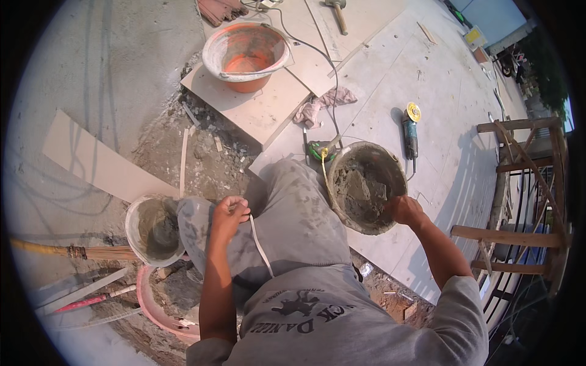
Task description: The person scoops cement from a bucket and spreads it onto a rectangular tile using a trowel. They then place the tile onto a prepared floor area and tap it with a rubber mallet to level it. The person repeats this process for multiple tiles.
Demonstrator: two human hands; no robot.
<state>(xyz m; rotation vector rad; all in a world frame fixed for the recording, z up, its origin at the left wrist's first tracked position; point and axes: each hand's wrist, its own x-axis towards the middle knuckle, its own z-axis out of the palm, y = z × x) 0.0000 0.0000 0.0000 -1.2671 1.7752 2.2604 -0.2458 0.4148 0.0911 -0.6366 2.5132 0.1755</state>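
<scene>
My right hand [408, 211] is closed at the right rim of a mortar bucket [400, 171], its fingers reaching inside. Wet grey mortar [360, 183] fills much of this bucket, and a flat, angular grey shape shows in it. What those fingers grip is hidden. Above my left thigh, my left hand [231, 213] is curled closed with thumb and fingers together; I cannot make out anything in it. A thin white cord [261, 247] runs from beside these fingers down to my shirt hem. Left of my knee stands a smaller bucket [131, 229] with grey mortar inside.
An orange bucket [247, 82] stands on pale tiles ahead. An angle grinder [411, 131] lies to the right, near a cloth [323, 107] and a cable. A mallet [337, 15] lies far ahead. Wooden trestles [513, 238] stand right; a long tile strip [104, 161] lies left.
</scene>
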